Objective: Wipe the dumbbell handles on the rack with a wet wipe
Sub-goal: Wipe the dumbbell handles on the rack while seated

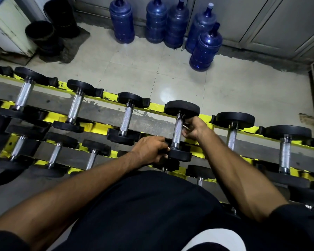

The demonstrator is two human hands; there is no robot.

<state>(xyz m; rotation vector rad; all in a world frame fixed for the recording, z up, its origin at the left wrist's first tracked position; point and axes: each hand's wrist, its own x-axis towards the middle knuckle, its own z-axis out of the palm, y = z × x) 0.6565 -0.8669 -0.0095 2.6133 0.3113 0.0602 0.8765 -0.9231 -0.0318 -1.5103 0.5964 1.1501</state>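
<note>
- The dumbbell (181, 108) that the person works on lies on the top row of the yellow rack (154, 107), with its steel handle (177, 130) pointing away from the person.
- The left hand (150, 150) is at the near end of this dumbbell. Its fingers are curled over the near black weight and grip it.
- The right hand (195, 129) is on the right side of this dumbbell. Its fingers are curled against the handle and hold it around the middle.
- A small white bit shows between the right fingers (185, 131) and the handle. It is too small to tell whether it is the wet wipe.
- Just left of this dumbbell a second dumbbell (126, 118) lies on the same row, and two more lie further left.
- Just right of this dumbbell lies another one (234, 120), with one more after it.
- Nearer to the person than this dumbbell, a lower row holds smaller dumbbells (92, 158).
- Beyond this dumbbell, across the tiled floor (134, 69), five blue water bottles (205, 49) stand against the wall.
- Far to the left beyond this dumbbell, some black round containers (40, 33) stand on a mat.
</note>
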